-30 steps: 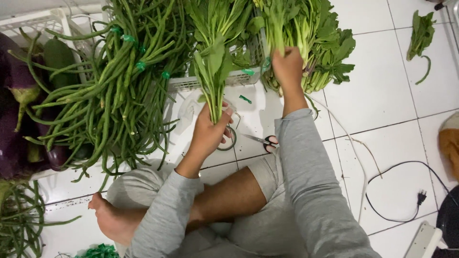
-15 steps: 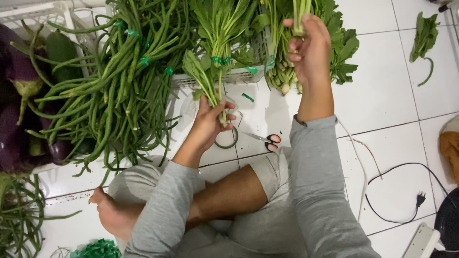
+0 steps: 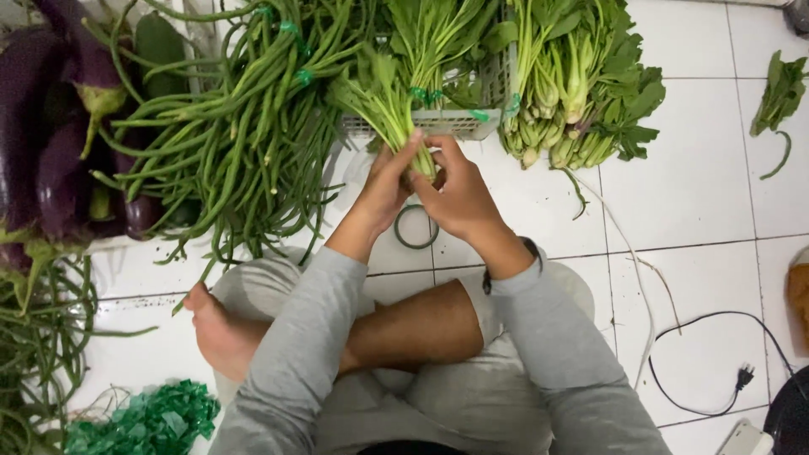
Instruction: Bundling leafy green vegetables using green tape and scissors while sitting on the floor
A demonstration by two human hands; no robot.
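Both hands meet around the stem end of a small bunch of leafy greens (image 3: 383, 97) in front of me. My left hand (image 3: 383, 185) grips the stems from the left and my right hand (image 3: 455, 194) closes on them from the right. The bunch's leaves point away, over a pale plastic basket (image 3: 447, 123) holding more tied greens. Just below my hands a roll of tape (image 3: 416, 227) lies on the white tiled floor (image 3: 699, 185).
Long green beans (image 3: 236, 135) spread at the left, beside purple eggplants (image 3: 50, 143). More leafy bunches (image 3: 581, 93) lie at the right of the basket. A black cable with plug (image 3: 725, 371) runs at the lower right; green ties (image 3: 135, 421) pile at lower left.
My right hand has come back from the leafy bunches at the right and now joins my left hand on the small bunch's stems. The view has shifted slightly.
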